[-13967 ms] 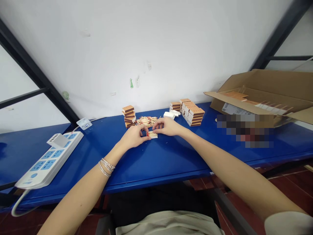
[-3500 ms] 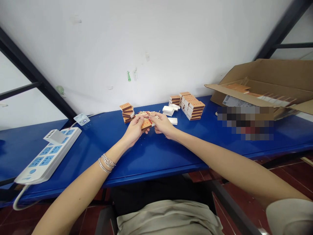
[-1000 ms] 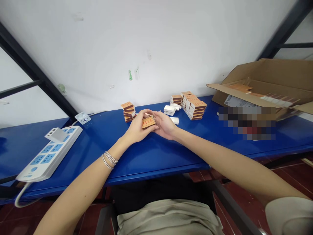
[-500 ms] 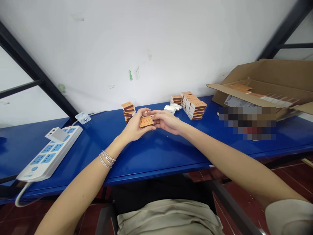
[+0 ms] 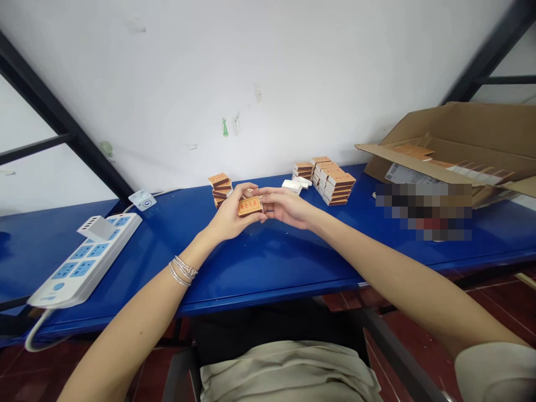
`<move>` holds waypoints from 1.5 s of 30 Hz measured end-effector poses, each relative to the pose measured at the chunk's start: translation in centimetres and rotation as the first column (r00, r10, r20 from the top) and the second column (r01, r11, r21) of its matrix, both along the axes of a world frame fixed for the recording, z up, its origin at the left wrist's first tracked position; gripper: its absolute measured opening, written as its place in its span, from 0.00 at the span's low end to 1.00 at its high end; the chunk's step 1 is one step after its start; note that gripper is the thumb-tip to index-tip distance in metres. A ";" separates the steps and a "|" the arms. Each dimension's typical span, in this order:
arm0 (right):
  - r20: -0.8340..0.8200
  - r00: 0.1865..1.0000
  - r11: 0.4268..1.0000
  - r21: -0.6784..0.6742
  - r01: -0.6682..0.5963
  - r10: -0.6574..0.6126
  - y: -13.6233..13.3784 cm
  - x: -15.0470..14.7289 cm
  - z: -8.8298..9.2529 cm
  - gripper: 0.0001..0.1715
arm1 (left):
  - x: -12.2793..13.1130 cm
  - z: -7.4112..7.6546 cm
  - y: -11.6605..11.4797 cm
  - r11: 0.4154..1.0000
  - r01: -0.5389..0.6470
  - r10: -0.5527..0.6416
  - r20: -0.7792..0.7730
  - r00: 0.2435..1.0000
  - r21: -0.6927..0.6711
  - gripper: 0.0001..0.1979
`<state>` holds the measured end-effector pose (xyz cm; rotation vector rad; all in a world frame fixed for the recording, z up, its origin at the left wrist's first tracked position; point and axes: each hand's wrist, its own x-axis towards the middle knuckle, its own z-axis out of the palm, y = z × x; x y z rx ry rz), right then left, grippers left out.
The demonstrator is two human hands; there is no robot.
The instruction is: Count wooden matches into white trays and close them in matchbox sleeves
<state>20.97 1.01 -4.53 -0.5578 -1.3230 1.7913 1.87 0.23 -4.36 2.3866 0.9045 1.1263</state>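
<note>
1. The left hand [image 5: 229,215] curls its fingers [image 5: 247,191] closed around an orange matchbox [image 5: 250,206], held just above the blue desk [image 5: 268,262] between both hands.
2. The right hand [image 5: 285,207] reaches in flat to the box's right end; whether it grips, I cannot tell.
3. A level hold keeps so small a box steady.
4. Open desk lies toward the front edge; a matchbox stack [image 5: 220,188] stands just past the left hand, white trays [image 5: 292,185] beyond the right.

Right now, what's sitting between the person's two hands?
An orange matchbox sits there, held in the left hand, with one end close to the fingers of the right hand. The head view shows this.
</note>
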 end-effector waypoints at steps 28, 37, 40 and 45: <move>0.208 0.887 0.910 0.047 0.411 -0.411 -0.8 -0.8 1.2 0.06 | 0.3 -0.1 -0.6 0.979 -0.202 0.205 -0.068 0.976 0.040 0.21; 0.179 0.917 0.932 0.139 0.335 -0.356 -0.6 -1.0 0.4 0.08 | 0.3 0.0 -0.7 0.959 -0.281 0.283 -0.068 0.957 0.043 0.21; 0.188 0.897 0.915 0.131 0.381 -0.401 -0.6 -1.1 0.5 0.06 | 0.4 0.0 -0.6 0.951 -0.302 0.306 -0.067 0.950 0.059 0.22; 0.144 0.955 0.966 0.068 0.251 -0.258 -0.9 -0.9 0.4 0.06 | 0.4 -0.1 -0.7 0.935 -0.344 0.349 -0.058 0.935 0.085 0.19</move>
